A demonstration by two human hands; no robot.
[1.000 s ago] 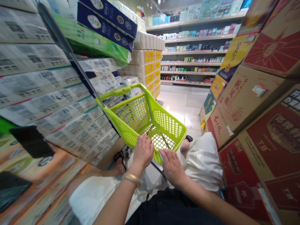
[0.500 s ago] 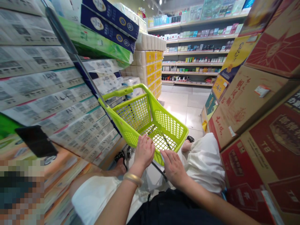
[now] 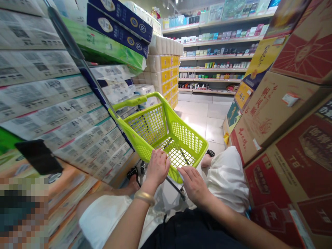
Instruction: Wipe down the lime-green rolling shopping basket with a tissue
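A lime-green plastic shopping basket point(image 3: 188, 135) on a metal cart frame stands tilted in my view, with nothing visible inside it. My left hand point(image 3: 157, 166), with a gold bangle point(image 3: 144, 197) on the wrist, has its fingers curled in front of the basket's near side. Whether it grips the rim or only overlaps it, I cannot tell. Close by, my right hand point(image 3: 193, 183) is bent with fingers together, near the basket's closest corner. A thin whitish sliver shows at its fingertips, too small to name. Both palms are hidden.
Stacked printed packs point(image 3: 46, 90) rise on the left, with a dark phone-like slab point(image 3: 38, 156) before them. Cardboard cartons point(image 3: 285, 107) wall the right side. Tiled floor point(image 3: 198, 114) leads to shelves of small goods point(image 3: 215, 57). My white-clothed knees flank the cart.
My hands and the basket keep nearly the same places. The whole view shifts very slightly, and my left hand sits a touch further left.
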